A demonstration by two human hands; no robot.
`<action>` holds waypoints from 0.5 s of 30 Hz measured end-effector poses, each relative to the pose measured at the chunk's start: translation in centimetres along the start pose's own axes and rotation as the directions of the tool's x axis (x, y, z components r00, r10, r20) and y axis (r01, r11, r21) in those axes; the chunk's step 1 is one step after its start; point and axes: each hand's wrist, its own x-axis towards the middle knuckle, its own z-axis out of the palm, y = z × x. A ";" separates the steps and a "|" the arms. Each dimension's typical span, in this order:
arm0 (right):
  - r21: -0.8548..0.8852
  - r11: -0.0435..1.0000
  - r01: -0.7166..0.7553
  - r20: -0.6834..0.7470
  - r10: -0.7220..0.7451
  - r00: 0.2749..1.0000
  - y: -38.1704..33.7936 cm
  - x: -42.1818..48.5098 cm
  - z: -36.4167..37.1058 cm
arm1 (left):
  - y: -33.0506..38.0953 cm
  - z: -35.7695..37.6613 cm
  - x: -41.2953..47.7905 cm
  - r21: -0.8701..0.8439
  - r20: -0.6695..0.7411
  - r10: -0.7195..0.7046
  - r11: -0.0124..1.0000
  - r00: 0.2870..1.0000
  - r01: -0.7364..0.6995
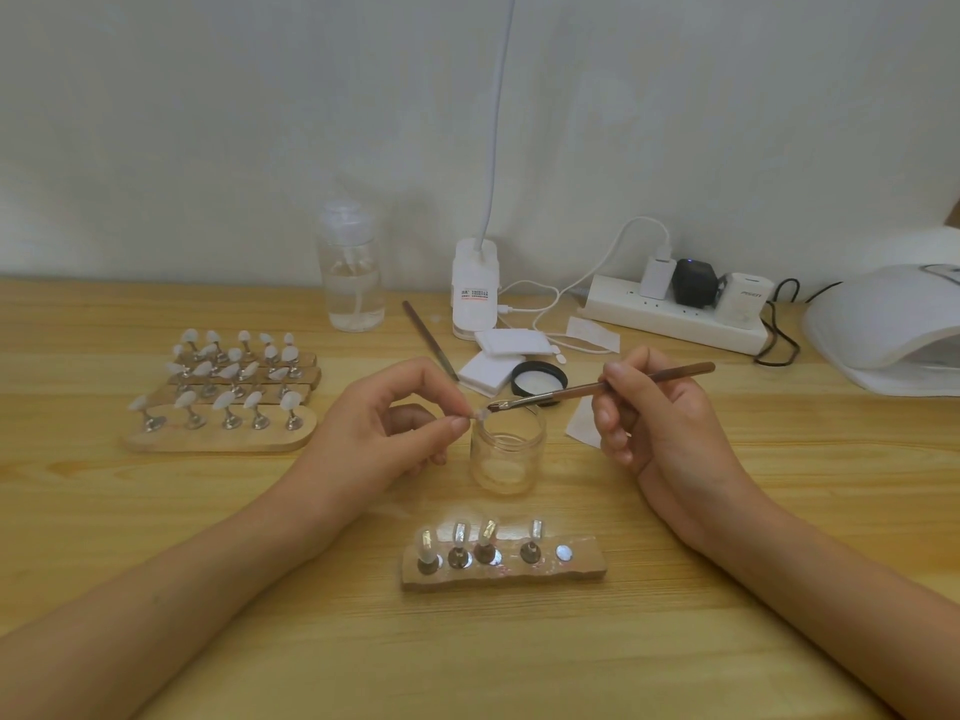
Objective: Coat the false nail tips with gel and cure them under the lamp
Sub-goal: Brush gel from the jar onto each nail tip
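At the centre of the frame, over an open glass jar (506,454), the left hand (384,428) pinches a small pale nail tip (479,415) between thumb and forefinger; the fingertips cover most of it, so its shape is hard to make out. The right hand (654,413) grips a brown-handled brush (597,388) like a pen, with the bristles touching the nail tip just above the jar's rim. Just behind the jar lies its black lid (538,379), partly crossed by the brush. Lower centre, a wooden stand (582,571) carries four pegs with glossy tips and a round metal disc at its right end. Left of centre, more stands (218,439) hold rows of white tips that overlap one another, too crowded to count. The only writing that reads is "PISEN" on a white plug (743,298) in the power strip (670,319) at upper right. A white lamp base (474,288) in the upper middle bears a red and black label too small to read, and its neck runs out of the top of the frame. The white curing lamp (893,324) is cut off by the right edge. A clear pump bottle (352,272) stands blurred against the wall.
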 end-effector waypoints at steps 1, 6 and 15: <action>0.015 1.000 0.006 0.006 -0.006 1.000 0.0 0.0 0.0 | 0.0 0.0 0.0 0.005 0.002 0.004 1.000 1.000 -0.004; 0.015 1.000 0.017 0.081 -0.018 0.997 -0.1 -0.1 0.2 | -0.1 0.0 0.0 0.008 0.016 0.005 1.000 1.000 -0.005; 0.023 1.000 0.014 0.060 -0.015 0.998 -0.1 0.0 0.1 | 0.0 0.0 0.0 0.004 0.012 0.006 1.000 1.000 -0.006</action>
